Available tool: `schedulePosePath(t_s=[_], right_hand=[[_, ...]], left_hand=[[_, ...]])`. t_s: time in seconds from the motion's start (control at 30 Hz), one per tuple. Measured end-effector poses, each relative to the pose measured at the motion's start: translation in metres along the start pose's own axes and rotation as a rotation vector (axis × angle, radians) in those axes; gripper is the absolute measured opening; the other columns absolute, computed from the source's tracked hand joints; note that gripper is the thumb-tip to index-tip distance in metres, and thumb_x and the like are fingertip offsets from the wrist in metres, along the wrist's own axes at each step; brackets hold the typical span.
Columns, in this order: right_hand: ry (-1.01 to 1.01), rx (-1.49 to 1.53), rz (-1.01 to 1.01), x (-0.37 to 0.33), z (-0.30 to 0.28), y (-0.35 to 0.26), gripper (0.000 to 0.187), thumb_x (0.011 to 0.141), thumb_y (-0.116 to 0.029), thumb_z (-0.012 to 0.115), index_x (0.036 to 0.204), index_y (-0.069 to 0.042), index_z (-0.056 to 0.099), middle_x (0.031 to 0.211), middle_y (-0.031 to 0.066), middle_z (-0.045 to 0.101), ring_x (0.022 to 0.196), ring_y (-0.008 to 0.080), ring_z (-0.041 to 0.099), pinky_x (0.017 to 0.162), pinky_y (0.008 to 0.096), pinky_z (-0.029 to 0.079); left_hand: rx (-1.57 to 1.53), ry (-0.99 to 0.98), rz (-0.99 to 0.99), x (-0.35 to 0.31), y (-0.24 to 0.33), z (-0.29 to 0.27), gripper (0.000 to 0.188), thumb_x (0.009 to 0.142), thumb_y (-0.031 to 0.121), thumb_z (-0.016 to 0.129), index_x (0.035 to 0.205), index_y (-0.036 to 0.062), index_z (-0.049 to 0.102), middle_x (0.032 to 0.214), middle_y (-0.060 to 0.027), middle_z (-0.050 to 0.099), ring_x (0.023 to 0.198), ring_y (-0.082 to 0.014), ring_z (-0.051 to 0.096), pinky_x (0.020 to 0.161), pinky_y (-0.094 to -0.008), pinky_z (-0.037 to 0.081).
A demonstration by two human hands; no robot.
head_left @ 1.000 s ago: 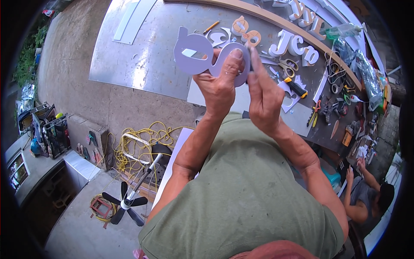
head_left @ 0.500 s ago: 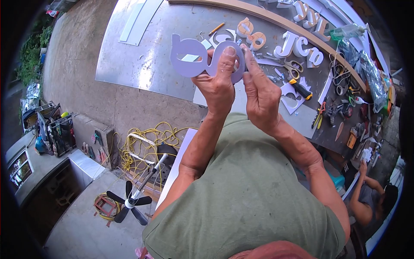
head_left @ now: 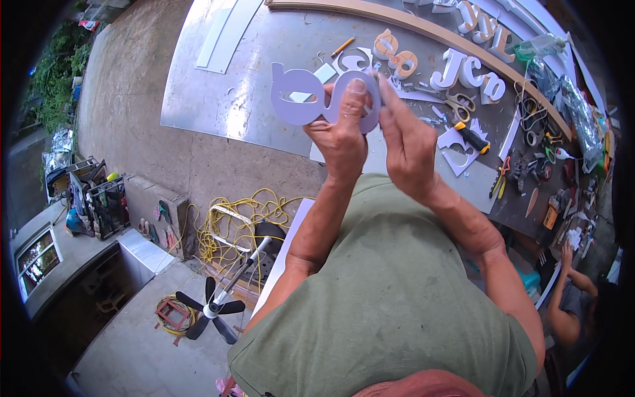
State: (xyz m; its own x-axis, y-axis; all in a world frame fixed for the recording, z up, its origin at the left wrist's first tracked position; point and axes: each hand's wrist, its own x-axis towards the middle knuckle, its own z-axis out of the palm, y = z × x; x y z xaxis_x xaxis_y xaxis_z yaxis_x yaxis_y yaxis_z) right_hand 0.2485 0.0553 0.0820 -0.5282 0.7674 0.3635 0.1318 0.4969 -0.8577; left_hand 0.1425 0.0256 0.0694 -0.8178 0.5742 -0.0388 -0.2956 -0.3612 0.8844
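Observation:
A pale lavender board cut-out (head_left: 297, 117), shaped like joined curvy letters with holes through it, is raised above the near edge of the metal-topped table (head_left: 218, 99). My left hand (head_left: 340, 139) grips it, thumb on its face and fingers behind. Against its right-hand edge, my right hand (head_left: 411, 149) has its fingers pressed together, the index finger stretched forward and blurred. Anything small between those fingers is hidden. Scissors (head_left: 460, 106) and a yellow-and-black utility knife (head_left: 471, 137) lie to the right, beside an offcut with a curved hole (head_left: 456, 155).
White block letters (head_left: 466, 73) and tan-faced ones (head_left: 395, 56) stand farther back, before a long wooden strip (head_left: 397, 23). A pencil (head_left: 343, 46) lies among scraps. Pliers (head_left: 501, 178) sit at right. Below left are a fan (head_left: 210, 309) and yellow cord (head_left: 221, 241). Another person (head_left: 575, 298) works at far right.
My right hand has shifted slightly along the cut-out's right edge, its fingertips now blurred. My left hand keeps its grip. The whole view has shifted a little, moving everything rightward and down.

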Motion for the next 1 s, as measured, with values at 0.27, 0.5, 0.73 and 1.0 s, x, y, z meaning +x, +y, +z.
schedulePosePath(t_s=[0.27,0.5,0.73,1.0], right_hand=[[-0.008,-0.013,-0.020,-0.004,0.002,0.000,0.044,0.097,0.002,0.053,0.141,0.007,0.047,0.137,0.0283,0.055,0.122,0.0383,0.060,0.096,0.0400,0.053],[-0.005,-0.026,-0.076,-0.004,0.002,0.003,0.043,0.097,0.003,0.053,0.140,0.008,0.048,0.136,0.0279,0.056,0.120,0.0382,0.061,0.095,0.0394,0.053],[0.006,-0.061,-0.120,-0.020,0.006,0.002,0.044,0.097,0.005,0.053,0.140,0.009,0.046,0.135,0.0288,0.056,0.118,0.0390,0.062,0.094,0.0395,0.054],[0.054,-0.105,-0.140,-0.014,0.008,0.008,0.043,0.099,0.003,0.051,0.141,0.008,0.048,0.136,0.0261,0.058,0.117,0.0342,0.065,0.092,0.0367,0.053]], left_hand=[[0.013,-0.029,0.049,0.001,-0.002,-0.002,0.010,0.090,0.005,0.073,0.089,0.0009,0.064,0.069,-0.0022,0.060,0.056,-0.0053,0.053,0.050,-0.0194,0.041],[0.011,-0.080,0.037,0.002,-0.006,-0.009,0.009,0.090,0.003,0.072,0.088,0.0006,0.064,0.068,-0.0020,0.060,0.058,-0.0060,0.054,0.052,-0.0197,0.042],[-0.042,-0.022,-0.046,0.003,0.004,-0.002,0.009,0.090,0.002,0.072,0.087,0.0004,0.064,0.067,-0.0017,0.060,0.057,-0.0063,0.053,0.052,-0.0202,0.042],[0.020,-0.062,-0.007,0.000,-0.006,-0.008,0.009,0.090,0.001,0.072,0.088,0.0005,0.063,0.069,-0.0022,0.061,0.057,-0.0058,0.055,0.051,-0.0192,0.042]])
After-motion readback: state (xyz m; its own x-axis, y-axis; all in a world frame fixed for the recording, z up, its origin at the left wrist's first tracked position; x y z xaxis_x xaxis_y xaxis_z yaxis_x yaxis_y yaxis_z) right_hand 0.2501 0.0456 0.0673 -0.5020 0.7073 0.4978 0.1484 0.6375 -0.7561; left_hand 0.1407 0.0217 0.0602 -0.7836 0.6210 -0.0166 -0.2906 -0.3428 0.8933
